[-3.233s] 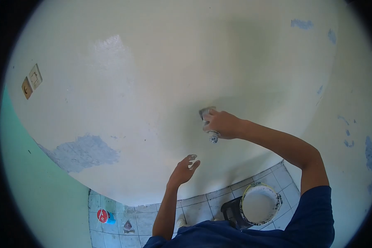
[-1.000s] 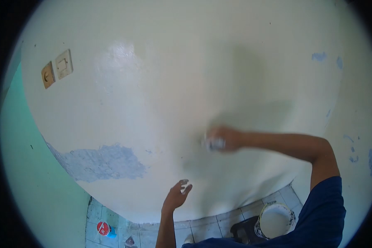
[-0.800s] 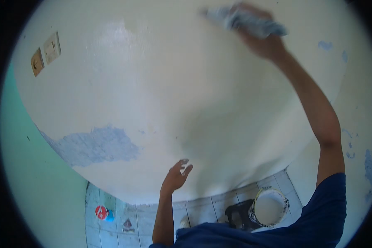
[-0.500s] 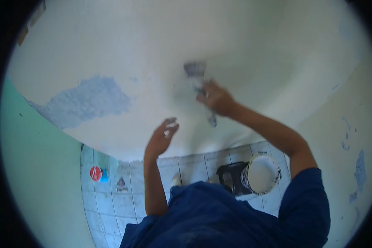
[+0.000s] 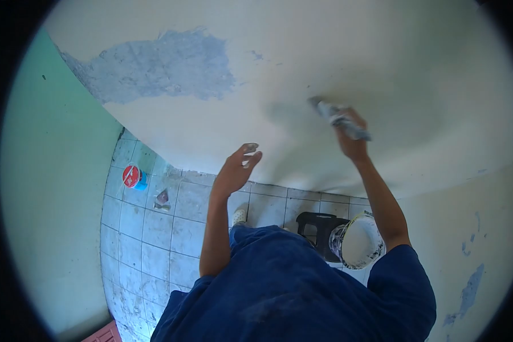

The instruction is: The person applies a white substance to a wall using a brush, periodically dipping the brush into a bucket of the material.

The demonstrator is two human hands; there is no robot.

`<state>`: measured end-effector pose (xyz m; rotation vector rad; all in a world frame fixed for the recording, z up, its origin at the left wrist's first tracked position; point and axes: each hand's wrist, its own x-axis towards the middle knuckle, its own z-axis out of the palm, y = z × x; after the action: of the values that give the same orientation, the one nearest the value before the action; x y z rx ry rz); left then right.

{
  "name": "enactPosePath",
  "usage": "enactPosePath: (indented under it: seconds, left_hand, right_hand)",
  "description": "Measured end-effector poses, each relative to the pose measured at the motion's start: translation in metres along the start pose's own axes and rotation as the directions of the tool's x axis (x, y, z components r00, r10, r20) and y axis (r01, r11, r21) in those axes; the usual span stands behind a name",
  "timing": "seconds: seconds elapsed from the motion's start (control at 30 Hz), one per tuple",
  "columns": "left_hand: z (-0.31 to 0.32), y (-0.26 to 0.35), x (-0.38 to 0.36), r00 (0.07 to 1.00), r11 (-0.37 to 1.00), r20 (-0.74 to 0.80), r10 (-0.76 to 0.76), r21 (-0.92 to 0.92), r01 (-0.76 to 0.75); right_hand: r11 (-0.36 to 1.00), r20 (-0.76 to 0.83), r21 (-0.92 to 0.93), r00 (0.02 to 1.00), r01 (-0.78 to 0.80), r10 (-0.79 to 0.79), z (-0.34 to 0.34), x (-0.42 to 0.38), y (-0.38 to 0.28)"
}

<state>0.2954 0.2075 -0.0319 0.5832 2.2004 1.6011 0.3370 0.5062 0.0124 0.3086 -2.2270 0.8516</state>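
Note:
My right hand (image 5: 354, 137) is wrapped round a putty knife (image 5: 337, 117), slightly blurred and smeared with white. The blade end points up and left, at a pale wall (image 5: 290, 34). My left hand (image 5: 236, 171) hangs in front of the lower wall with its fingers loosely bent and apart. White paste sticks to its fingertips, and no tool shows in it. Up and left of that hand, a bare grey-blue patch (image 5: 165, 65) with ragged edges marks the wall.
On the tiled floor (image 5: 196, 199), a bucket of white paste (image 5: 361, 242) stands beside a dark plastic stool (image 5: 319, 222). A small red-lidded blue tub (image 5: 135, 177) is at the left. Green wall (image 5: 45, 171) rises on that side.
My right hand has swung the putty knife rightward, its blade turning from upward to up-left. The view has shifted, showing the grey-blue patch higher. The left hand keeps its loose pose.

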Motion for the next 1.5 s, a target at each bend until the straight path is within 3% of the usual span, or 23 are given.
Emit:
enactPosePath:
  seconds: [0.1,0.23,0.27,0.33,0.43,0.53,0.57,0.63,0.67,0.7,0.73,0.8,0.87,0.9,1.0,1.1,1.13,1.23,1.33,1.43,1.5]
  left_hand:
    - [0.008,-0.014,0.002,0.999,0.999,0.045,-0.013,0.050,0.011]
    - [0.025,-0.017,0.011,0.983,0.996,0.166,-0.076,0.057,0.068]
    - [0.033,-0.016,0.018,0.972,0.996,0.222,-0.073,0.072,0.058]
    - [0.050,-0.016,0.022,0.945,0.993,0.317,-0.080,0.106,0.048]
    - [0.094,-0.011,0.028,0.872,0.984,0.485,-0.068,0.174,-0.021]
    - [0.163,-0.004,0.029,0.750,0.976,0.658,-0.061,0.197,-0.093]
    - [0.191,-0.004,0.026,0.693,0.976,0.719,-0.052,0.183,-0.116]
    - [0.245,-0.009,0.018,0.563,0.961,0.826,-0.032,0.180,-0.208]
    - [0.270,-0.010,0.013,0.507,0.952,0.860,-0.061,0.203,-0.230]
    - [0.296,-0.028,0.026,0.450,0.944,0.887,-0.101,0.229,-0.239]
    - [0.324,-0.039,0.023,0.400,0.936,0.909,-0.119,0.237,-0.260]
    - [0.371,-0.047,0.006,0.309,0.916,0.938,-0.158,0.256,-0.308]
    - [0.401,-0.044,-0.012,0.246,0.895,0.942,-0.226,0.301,-0.330]
    - [0.418,-0.057,-0.018,0.234,0.888,0.953,-0.191,0.270,-0.373]
    - [0.455,-0.108,-0.042,0.215,0.855,0.969,-0.121,0.212,-0.474]
    - [0.476,-0.130,-0.054,0.206,0.809,0.963,-0.172,0.257,-0.528]
    - [0.480,-0.137,-0.056,0.211,0.778,0.955,-0.206,0.291,-0.557]
    - [0.487,-0.141,-0.059,0.253,0.733,0.938,-0.238,0.345,-0.587]
    - [0.490,-0.128,-0.057,0.282,0.744,0.902,-0.327,0.430,-0.512]
    - [0.489,-0.124,-0.056,0.277,0.738,0.891,-0.360,0.453,-0.500]
    - [0.484,-0.126,-0.053,0.274,0.739,0.898,-0.344,0.439,-0.511]
  right_hand:
    - [0.977,-0.178,-0.089,0.968,-0.193,0.175,-0.022,-0.008,-0.035]
    - [0.826,-0.481,0.159,0.688,-0.541,0.543,-0.020,-0.109,-0.031]
    - [0.758,-0.500,0.212,0.598,-0.617,0.626,-0.020,-0.141,-0.028]
    - [0.541,-0.561,0.599,0.174,-0.590,0.810,-0.021,-0.229,-0.016]
    - [0.428,-0.527,0.806,-0.168,-0.408,0.833,-0.055,-0.322,-0.044]
    - [0.417,-0.506,0.862,-0.430,-0.288,0.748,-0.084,-0.398,-0.071]
    - [0.409,-0.699,0.632,-0.256,-0.659,0.668,-0.086,-0.442,-0.074]
    - [0.150,-0.741,0.161,-0.019,-0.975,0.671,-0.091,-0.491,-0.094]
    - [0.297,-0.713,0.545,-0.248,-0.784,0.656,-0.089,-0.488,-0.088]
    - [0.484,-0.647,0.762,-0.464,-0.432,0.605,-0.085,-0.486,-0.083]
    - [0.544,-0.632,0.767,-0.543,-0.340,0.553,-0.097,-0.460,-0.087]
    - [0.476,-0.577,0.809,-0.624,-0.346,0.526,-0.109,-0.475,-0.083]
    - [0.416,-0.618,0.786,-0.603,-0.458,0.505,-0.108,-0.493,-0.077]
    - [0.376,-0.632,0.774,-0.585,-0.510,0.507,-0.105,-0.505,-0.069]
    - [0.164,-0.788,0.473,-0.332,-0.866,0.518,-0.099,-0.542,-0.047]
    - [0.124,-0.689,0.427,-0.233,-0.896,0.686,-0.111,-0.552,-0.018]
    - [0.194,-0.682,0.445,-0.191,-0.874,0.706,-0.105,-0.569,-0.001]
    - [-0.099,-0.534,0.395,-0.316,-0.913,0.784,-0.106,-0.577,0.026]
    - [-0.051,-0.504,0.316,-0.214,-0.947,0.837,-0.067,-0.649,0.074]
    - [-0.046,-0.445,0.252,-0.158,-0.967,0.882,-0.077,-0.635,0.072]
    - [-0.022,-0.454,0.304,-0.165,-0.952,0.876,-0.074,-0.651,0.072]
